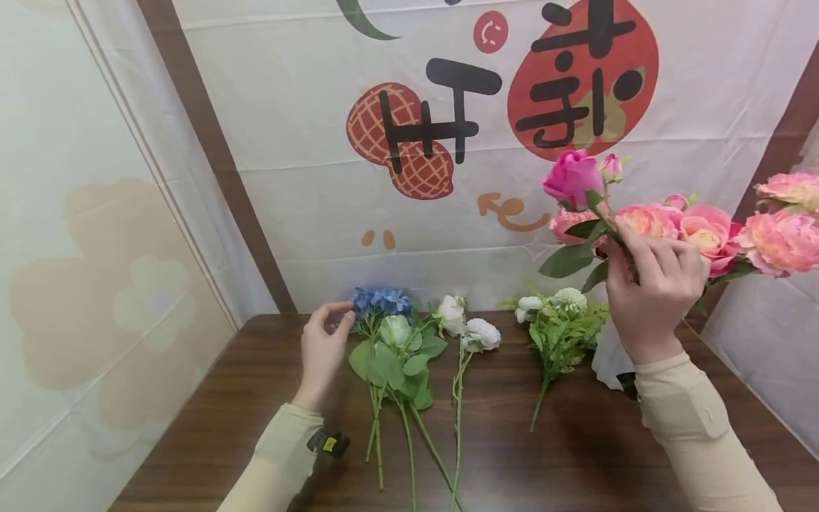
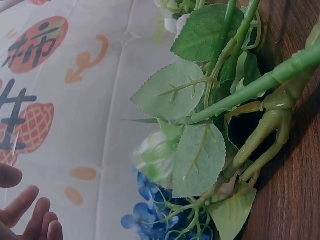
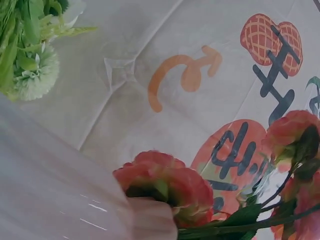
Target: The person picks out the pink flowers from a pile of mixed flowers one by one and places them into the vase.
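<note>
In the head view my right hand [image 1: 659, 291], raised at the right, pinches the stem of a bright pink rose [image 1: 572, 179] that has a small bud and green leaves. Pink peonies [image 1: 783, 242] spread behind and beside this hand; part of a white vase [image 1: 611, 359] shows below it. The right wrist view has the vase's smooth side [image 3: 60, 185] close up, with a pink bloom [image 3: 165, 185] beyond the fingers. My left hand [image 1: 323, 348] is at the blue hydrangea [image 1: 382, 301], fingers loosely bent and holding nothing. In the left wrist view its fingers [image 2: 37, 217] stand apart from the flowers.
On the dark wooden table [image 1: 256, 427] lie a pale green rose [image 1: 395, 329], white flowers [image 1: 481, 334] on a long stem, and a leafy green bunch [image 1: 563, 334] with a round pale bloom. A printed white cloth [image 1: 307, 213] hangs behind the table.
</note>
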A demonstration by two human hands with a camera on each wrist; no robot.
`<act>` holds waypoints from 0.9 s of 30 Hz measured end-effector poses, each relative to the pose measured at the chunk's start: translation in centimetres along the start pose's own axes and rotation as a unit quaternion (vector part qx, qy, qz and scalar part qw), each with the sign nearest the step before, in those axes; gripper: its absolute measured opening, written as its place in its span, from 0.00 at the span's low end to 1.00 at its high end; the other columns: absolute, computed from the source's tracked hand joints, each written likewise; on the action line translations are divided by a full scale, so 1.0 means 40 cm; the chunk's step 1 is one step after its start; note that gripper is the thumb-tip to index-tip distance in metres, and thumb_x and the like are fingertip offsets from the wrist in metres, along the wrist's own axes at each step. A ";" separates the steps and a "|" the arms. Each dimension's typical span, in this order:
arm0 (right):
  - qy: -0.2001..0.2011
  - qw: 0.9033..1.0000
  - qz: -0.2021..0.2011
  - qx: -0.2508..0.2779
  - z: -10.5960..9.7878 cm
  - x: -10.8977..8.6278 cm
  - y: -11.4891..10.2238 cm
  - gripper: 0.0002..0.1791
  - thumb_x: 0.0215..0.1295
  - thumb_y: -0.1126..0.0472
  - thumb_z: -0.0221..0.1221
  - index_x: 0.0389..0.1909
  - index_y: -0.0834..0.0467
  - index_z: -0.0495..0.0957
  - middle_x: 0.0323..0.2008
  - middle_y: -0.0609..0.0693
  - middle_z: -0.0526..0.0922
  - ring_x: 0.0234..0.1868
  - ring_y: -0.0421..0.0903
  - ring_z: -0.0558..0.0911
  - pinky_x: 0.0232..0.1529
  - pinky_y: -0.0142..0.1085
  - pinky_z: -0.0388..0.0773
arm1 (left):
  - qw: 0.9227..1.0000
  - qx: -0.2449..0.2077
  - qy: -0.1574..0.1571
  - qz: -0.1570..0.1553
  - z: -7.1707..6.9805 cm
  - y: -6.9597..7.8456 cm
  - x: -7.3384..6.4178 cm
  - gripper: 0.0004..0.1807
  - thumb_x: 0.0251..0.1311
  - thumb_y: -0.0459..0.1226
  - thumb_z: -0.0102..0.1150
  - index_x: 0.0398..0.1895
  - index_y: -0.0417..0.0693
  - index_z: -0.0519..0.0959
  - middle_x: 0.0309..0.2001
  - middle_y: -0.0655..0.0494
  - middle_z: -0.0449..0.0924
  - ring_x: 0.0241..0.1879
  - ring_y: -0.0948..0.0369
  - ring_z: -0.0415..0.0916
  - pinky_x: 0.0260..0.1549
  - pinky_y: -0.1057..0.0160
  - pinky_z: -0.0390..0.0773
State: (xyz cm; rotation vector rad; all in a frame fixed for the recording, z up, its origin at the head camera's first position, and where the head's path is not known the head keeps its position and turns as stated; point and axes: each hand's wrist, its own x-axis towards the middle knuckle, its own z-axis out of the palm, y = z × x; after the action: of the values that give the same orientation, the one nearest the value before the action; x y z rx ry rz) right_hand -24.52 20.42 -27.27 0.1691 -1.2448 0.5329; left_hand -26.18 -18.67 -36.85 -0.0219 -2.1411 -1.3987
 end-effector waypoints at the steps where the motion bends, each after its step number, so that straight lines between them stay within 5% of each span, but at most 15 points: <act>1: 0.005 1.000 0.009 0.002 -0.003 0.000 0.001 0.08 0.54 0.60 0.67 0.36 0.52 0.87 0.26 0.60 0.83 0.31 0.63 0.72 0.42 0.55 0.63 | 1.000 0.000 0.000 0.000 0.000 0.000 0.000 0.11 0.62 0.39 0.58 0.47 0.47 0.81 0.46 0.53 0.80 0.39 0.60 0.75 0.37 0.69 0.72; 9: 0.022 0.998 0.053 -0.012 -0.026 0.014 0.014 0.09 0.55 0.58 0.66 0.37 0.54 0.86 0.29 0.62 0.82 0.34 0.62 0.77 0.41 0.54 0.67 | 1.000 -0.002 0.001 -0.003 0.000 -0.001 0.002 0.11 0.61 0.38 0.59 0.45 0.47 0.81 0.44 0.52 0.80 0.39 0.59 0.75 0.37 0.68 0.72; 15: 0.058 0.993 0.099 -0.005 -0.043 0.020 0.020 0.09 0.54 0.57 0.65 0.36 0.55 0.85 0.28 0.61 0.82 0.33 0.62 0.78 0.45 0.38 0.72 | 1.000 -0.007 0.004 -0.004 -0.003 0.000 0.006 0.11 0.61 0.37 0.59 0.46 0.45 0.81 0.41 0.49 0.80 0.38 0.58 0.75 0.37 0.70 0.71; 21: 0.070 0.988 0.140 -0.011 -0.069 0.020 0.052 0.08 0.58 0.58 0.61 0.37 0.52 0.84 0.33 0.42 0.80 0.33 0.54 0.80 0.41 0.24 0.73 | 1.000 -0.008 0.001 -0.001 -0.004 -0.001 0.008 0.11 0.61 0.36 0.59 0.46 0.43 0.81 0.41 0.48 0.79 0.38 0.57 0.75 0.36 0.71 0.71; 27: 0.054 0.989 0.123 -0.059 -0.079 0.040 0.087 0.11 0.59 0.56 0.61 0.37 0.57 0.85 0.30 0.61 0.84 0.40 0.41 0.76 0.52 0.33 0.63 | 1.000 -0.010 0.006 0.002 -0.005 -0.004 0.009 0.11 0.61 0.36 0.59 0.45 0.44 0.81 0.42 0.48 0.79 0.39 0.58 0.74 0.36 0.72 0.70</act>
State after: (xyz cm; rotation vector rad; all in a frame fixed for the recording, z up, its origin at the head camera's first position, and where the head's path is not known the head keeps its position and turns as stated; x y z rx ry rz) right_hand -23.12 25.17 -27.35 -0.1139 -1.1935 0.6692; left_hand -26.44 -19.02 -36.73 -0.0263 -2.1162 -1.4143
